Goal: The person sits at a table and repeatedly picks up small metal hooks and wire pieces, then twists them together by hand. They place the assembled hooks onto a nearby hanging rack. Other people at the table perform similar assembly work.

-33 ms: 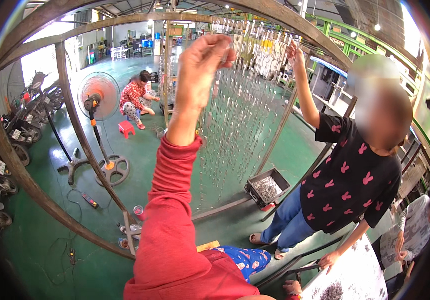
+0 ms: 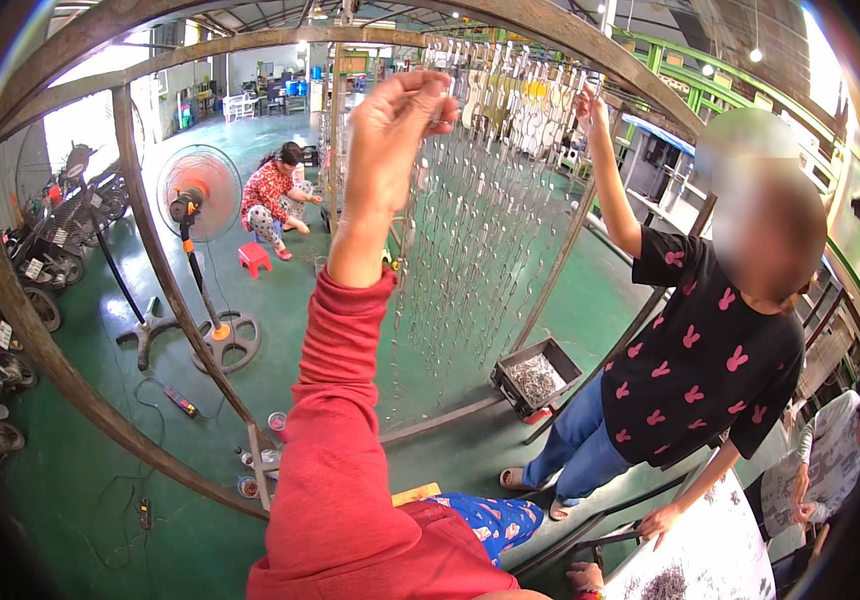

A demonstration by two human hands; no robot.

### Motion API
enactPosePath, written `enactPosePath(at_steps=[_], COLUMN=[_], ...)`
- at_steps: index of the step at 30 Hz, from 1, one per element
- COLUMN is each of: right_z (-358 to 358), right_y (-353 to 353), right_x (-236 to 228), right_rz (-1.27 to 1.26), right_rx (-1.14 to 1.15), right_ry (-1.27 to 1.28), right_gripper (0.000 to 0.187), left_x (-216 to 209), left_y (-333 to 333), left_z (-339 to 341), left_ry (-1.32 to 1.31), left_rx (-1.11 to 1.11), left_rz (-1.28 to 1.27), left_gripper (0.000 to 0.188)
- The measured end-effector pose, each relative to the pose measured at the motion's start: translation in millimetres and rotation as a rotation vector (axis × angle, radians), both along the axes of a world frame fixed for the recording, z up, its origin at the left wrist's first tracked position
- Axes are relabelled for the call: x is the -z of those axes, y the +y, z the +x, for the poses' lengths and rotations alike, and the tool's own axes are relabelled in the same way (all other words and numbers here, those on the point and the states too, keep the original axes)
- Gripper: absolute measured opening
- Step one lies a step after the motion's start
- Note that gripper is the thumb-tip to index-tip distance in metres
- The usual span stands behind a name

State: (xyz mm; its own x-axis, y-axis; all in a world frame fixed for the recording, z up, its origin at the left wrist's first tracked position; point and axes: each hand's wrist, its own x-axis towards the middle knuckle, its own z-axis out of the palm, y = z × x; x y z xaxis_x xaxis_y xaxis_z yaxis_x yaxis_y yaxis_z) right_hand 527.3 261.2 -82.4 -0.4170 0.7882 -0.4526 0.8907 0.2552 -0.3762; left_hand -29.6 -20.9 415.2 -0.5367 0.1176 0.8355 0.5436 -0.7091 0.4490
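My left hand [image 2: 397, 130], its arm in a red sleeve, is raised high at the rack. Thumb and fingers are pinched together beside the tops of the hanging strands [image 2: 480, 240] of small metal pieces. What the fingertips hold is too small to make out. Low at the right, my right hand [image 2: 585, 577] shows only in part, at the edge of a white tabletop [image 2: 720, 540] bearing dark small pieces. Its fingers are too hidden to read. Across the rack, a co-worker's raised hand [image 2: 591, 105] is at the far end of the row of strands.
Brown metal frame bars [image 2: 130, 200] arch around me. A dark crate [image 2: 537, 378] of metal pieces stands below the strands. To the left are a standing fan [image 2: 200, 195], a red stool [image 2: 254, 260] and a crouching person [image 2: 275, 195]. Cables lie on the green floor [image 2: 80, 420].
My left hand has shifted slightly to the left, and the strands near it have swung a little. The co-worker's raised hand has barely moved.
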Motion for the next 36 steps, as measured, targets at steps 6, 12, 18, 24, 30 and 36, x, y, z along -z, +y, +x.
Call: enactPosePath(at_steps=[6,12,18,24,30,36], right_z=[-11,-14,-14,3,13,12], right_y=[4,8,12,18,-3,-6], right_x=[2,4,6,22,12,3], right_rz=[0.085,0.099,0.104,0.126,0.258,0.166], right_rx=[-0.001,0.017,0.039,0.053,0.026,0.069], right_ry=[-0.018,-0.028,-0.036,0.000,0.112,0.153], right_gripper=[0.038,0.038,0.038,0.037,0.033,0.031], left_x=[-12,-37,-67,-88,-113,-115], left_y=[-16,-18,-16,-8,-19,-21], left_z=[-87,-150,-191,-254,-318,-290], left_ry=[-0.084,-0.076,-0.131,-0.119,-0.035,-0.147], left_rx=[-0.272,-0.401,-0.557,-0.561,-0.366,-0.414], left_rz=[0.001,-0.010,-0.050,-0.125,-0.286,-0.348], left_gripper=[0.021,0.022,0.021,0.015,0.008,0.014])
